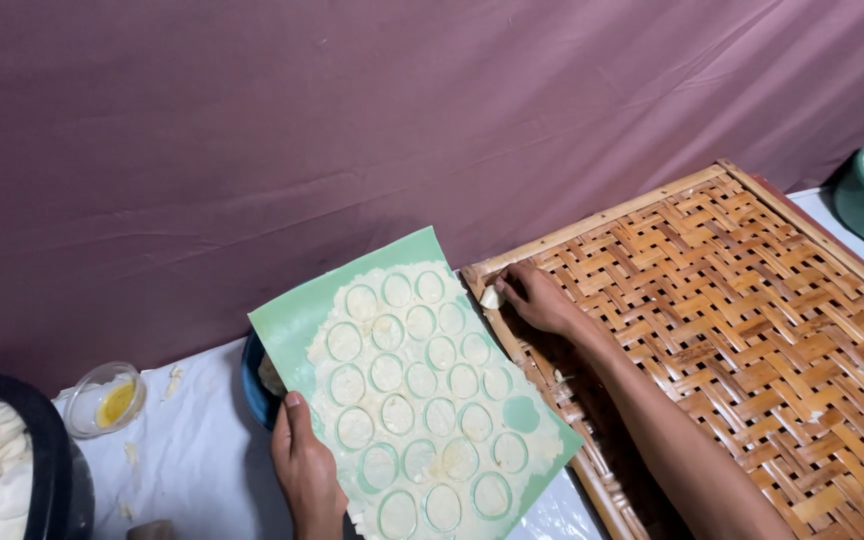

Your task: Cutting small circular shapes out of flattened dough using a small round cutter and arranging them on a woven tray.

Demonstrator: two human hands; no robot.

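At the far left, a black tub (52,450) filled with pale dough pieces is seen at the frame edge. Just to its right, a small clear bowl (104,400) holding a yellow liquid is set on the white-covered tabletop (202,450), with a few dough scraps scattered near it. A blue bowl (255,390) is partly hidden under the green sheet (297,318), which is held tilted above the tabletop. The sheet is gripped at its lower left edge by the left hand (304,470), the thumb laid on top and the other fingers hidden beneath. A thin rolled dough layer (422,390) is spread over the sheet and marked with rows of cut circles; one circle near the right edge is missing, so that bare green shows there. Just beside the sheet's upper right edge, a small pale dough piece (492,297) is pinched in the closed fingers of the right hand (537,300) and is held against the near corner of the woven bamboo tray (752,330). The tray is propped at a slant against the mauve cloth backdrop (352,120). At the far right, a green bowl (857,210) containing more pale dough is partly shown.
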